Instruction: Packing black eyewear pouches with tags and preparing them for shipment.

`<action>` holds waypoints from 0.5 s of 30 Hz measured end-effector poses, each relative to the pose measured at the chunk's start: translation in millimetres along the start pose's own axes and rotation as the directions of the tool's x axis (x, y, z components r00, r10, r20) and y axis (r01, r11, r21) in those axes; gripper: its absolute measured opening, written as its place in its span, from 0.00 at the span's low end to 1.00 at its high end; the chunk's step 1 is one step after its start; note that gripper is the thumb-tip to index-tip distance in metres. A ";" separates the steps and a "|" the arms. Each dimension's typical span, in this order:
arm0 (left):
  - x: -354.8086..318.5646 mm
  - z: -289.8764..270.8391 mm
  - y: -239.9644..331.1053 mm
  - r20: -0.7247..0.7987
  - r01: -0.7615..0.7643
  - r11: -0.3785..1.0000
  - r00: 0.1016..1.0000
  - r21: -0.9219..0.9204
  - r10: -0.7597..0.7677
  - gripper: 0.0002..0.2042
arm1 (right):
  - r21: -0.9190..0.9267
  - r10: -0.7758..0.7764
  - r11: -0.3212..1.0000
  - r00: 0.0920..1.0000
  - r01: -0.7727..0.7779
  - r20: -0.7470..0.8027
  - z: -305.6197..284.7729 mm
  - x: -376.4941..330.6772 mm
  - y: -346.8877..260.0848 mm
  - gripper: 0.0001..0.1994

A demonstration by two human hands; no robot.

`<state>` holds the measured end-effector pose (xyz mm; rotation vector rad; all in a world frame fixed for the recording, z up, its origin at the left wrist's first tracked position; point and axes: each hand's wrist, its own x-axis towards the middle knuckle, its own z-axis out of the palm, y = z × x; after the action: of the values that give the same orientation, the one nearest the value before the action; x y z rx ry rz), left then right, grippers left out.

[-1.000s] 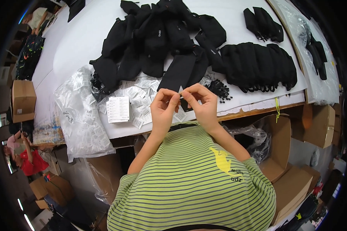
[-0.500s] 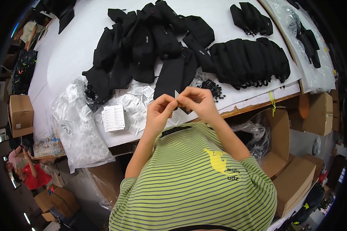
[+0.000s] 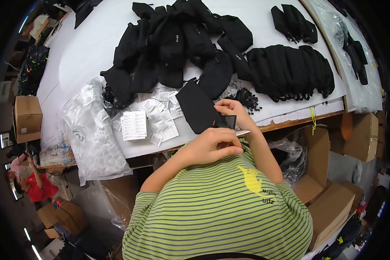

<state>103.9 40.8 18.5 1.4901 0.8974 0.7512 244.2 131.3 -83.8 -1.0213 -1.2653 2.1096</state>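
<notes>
A black fabric pouch [image 3: 196, 106] lies at the table's near edge, with a small orange mark by its lower end. My right hand [image 3: 236, 112] is closed on the pouch's right edge, thumb and fingertips at the cloth. My left hand [image 3: 212, 145] is just below the pouch, its fingers bent and its thumb apart from them; I see nothing between them. A dark tag [image 3: 230, 121] sticks out between my hands. Under it shows the tip of a white tag [image 3: 243, 131]. The lower end of the pouch is partly hidden by my left hand.
A heap of black pouches [image 3: 175, 47] fills the table's far side, with a neat row [image 3: 290, 71] to the right. Near left are a stack of white cards [image 3: 134, 125], loose white labels [image 3: 162, 115] and a clear bag [image 3: 93, 134]. Black cords [image 3: 247, 99] lie right; cartons [image 3: 333, 212] stand below.
My hands, which were together with fingertips touching, have parted. The pouch has come nearer and turned. My left hand has moved down and right; the dark tag now shows. The whole view has shifted slightly.
</notes>
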 end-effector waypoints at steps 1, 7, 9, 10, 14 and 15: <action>-0.9 -5.2 -2.3 -0.080 -0.079 0.997 0.994 0.002 0.079 0.04 | -0.082 -0.054 0.995 0.998 0.055 0.020 3.2 -1.0 -3.9 0.13; -10.9 -58.5 -11.9 -0.434 0.045 0.725 0.826 0.687 0.360 0.16 | -0.725 -0.294 0.628 0.949 0.283 0.116 31.7 -31.1 -81.1 0.08; -19.8 -65.4 -17.7 -0.369 0.082 0.560 0.828 0.825 0.422 0.17 | -0.803 -0.362 0.491 0.918 0.337 0.163 35.5 -34.7 -94.4 0.06; -25.6 -66.2 -21.1 -0.371 0.088 0.557 0.829 0.826 0.418 0.17 | -0.800 -0.362 0.494 0.917 0.341 0.168 37.4 -36.6 -98.0 0.06; -38.0 -64.0 -22.6 -0.382 0.175 0.404 0.766 0.898 0.517 0.13 | -0.797 -0.473 0.420 0.854 0.435 0.216 45.5 -40.3 -105.9 0.05; -37.4 -66.1 -22.7 -0.342 0.127 0.406 0.783 0.905 0.520 0.13 | -0.794 -0.501 0.398 0.834 0.459 0.230 46.7 -40.3 -106.8 0.05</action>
<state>25.8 41.9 4.7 2.4467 1.8335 1.0172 234.0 127.2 39.0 -0.8340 -2.2995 0.9530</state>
